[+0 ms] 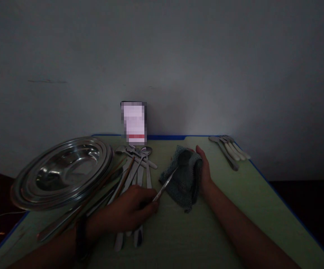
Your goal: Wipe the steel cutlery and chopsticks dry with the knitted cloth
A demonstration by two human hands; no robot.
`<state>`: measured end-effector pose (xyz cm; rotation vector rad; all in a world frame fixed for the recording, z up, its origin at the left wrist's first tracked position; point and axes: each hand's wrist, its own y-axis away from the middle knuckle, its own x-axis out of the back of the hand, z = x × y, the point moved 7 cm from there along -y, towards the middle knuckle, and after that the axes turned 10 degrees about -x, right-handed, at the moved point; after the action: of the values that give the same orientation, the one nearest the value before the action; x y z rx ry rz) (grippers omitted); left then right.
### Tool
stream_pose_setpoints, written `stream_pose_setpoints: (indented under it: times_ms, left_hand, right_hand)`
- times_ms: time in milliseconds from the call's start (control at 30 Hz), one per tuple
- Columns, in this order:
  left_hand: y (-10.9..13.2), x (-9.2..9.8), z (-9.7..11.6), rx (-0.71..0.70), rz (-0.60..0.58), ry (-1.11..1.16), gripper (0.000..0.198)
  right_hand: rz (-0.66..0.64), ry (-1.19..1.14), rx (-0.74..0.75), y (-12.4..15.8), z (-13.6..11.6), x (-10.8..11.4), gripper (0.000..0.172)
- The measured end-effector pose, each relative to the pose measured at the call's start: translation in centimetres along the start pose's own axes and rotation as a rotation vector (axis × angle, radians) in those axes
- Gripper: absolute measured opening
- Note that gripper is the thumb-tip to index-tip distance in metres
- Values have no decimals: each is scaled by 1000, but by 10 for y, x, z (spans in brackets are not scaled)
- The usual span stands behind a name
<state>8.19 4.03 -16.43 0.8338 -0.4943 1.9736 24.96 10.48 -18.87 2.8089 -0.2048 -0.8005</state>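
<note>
My left hand (135, 209) is closed around the handle end of a piece of metal cutlery (165, 185), which slants up to the right. Its far end goes into the folds of a grey-blue cloth (183, 186), so I cannot tell what kind of cutlery it is. On the cloth's right side, my right hand (205, 170) grips it, with most of the fingers hidden behind. Beneath and beyond my left hand lies a loose pile of cutlery (141, 168), with spoons, knife-like handles and brown chopsticks (125, 175).
Stacked shiny metal dishes (64, 173) stand at the table's left. A row of spoons and forks (229, 149) lies at the back right, some with white handles. A phone (134, 123) with a blurred screen leans on the wall (206, 67). The table (234, 194) has blue edging.
</note>
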Motion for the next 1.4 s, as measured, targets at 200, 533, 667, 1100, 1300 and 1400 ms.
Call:
stream_pose_setpoints:
  times_ms: [200, 533, 667, 1100, 1300, 1400]
  left_hand:
    - [0, 1, -2, 18, 1, 55, 36]
    - [2, 4, -6, 65, 39, 91, 35]
    - [5, 8, -9, 58, 142, 124, 36]
    - [2, 10, -4, 72, 177, 78, 35]
    - [3, 9, -7, 106, 168, 89, 34]
    - [2, 8, -7, 113, 168, 106, 35]
  right_hand:
    - [-262, -211, -195, 7, 5, -17, 45]
    - [-123, -243, -188, 1, 7, -6, 40]
    - [-72, -301, -223, -10, 8, 9, 39]
    - [-50, -310, -207, -19, 9, 11, 34]
    - [-226, -235, -275, -4, 9, -10, 40]
    - [-348, -143, -278, 1, 10, -20, 40]
